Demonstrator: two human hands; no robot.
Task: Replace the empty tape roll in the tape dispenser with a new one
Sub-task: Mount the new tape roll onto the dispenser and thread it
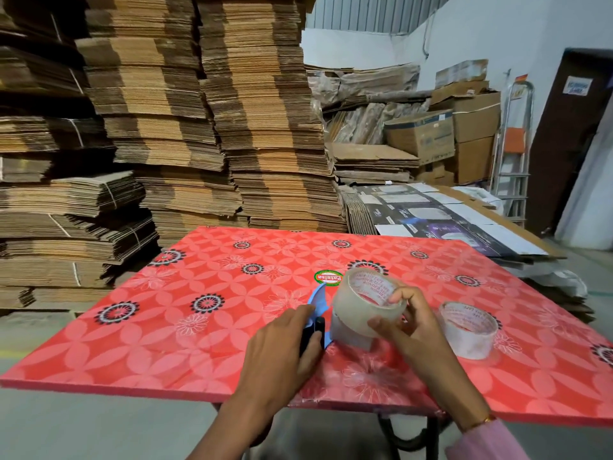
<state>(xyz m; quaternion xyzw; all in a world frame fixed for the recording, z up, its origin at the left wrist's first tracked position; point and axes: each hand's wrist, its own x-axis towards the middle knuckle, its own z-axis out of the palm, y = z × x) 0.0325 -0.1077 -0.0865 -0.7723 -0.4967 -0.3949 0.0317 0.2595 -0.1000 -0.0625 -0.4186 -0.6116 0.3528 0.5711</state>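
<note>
A blue tape dispenser (pixel 317 302) with a black handle lies on the red patterned table (pixel 185 313). My left hand (pixel 285 346) grips its handle and holds it down. My right hand (pixel 403 322) holds a full roll of clear tape (pixel 356 305), fingers inside its red-printed core, tilted just above the dispenser's hub, which is mostly hidden behind the roll. A second roll (pixel 467 330), thin and nearly all core, stands on the table to the right of my right hand.
Tall stacks of flattened cardboard (pixel 205 111) rise behind the table. More boxes (pixel 447 134) and printed flat cartons (pixel 431 217) lie at the back right, beside a metal stepladder (pixel 512 154). The table's near edge is close to me.
</note>
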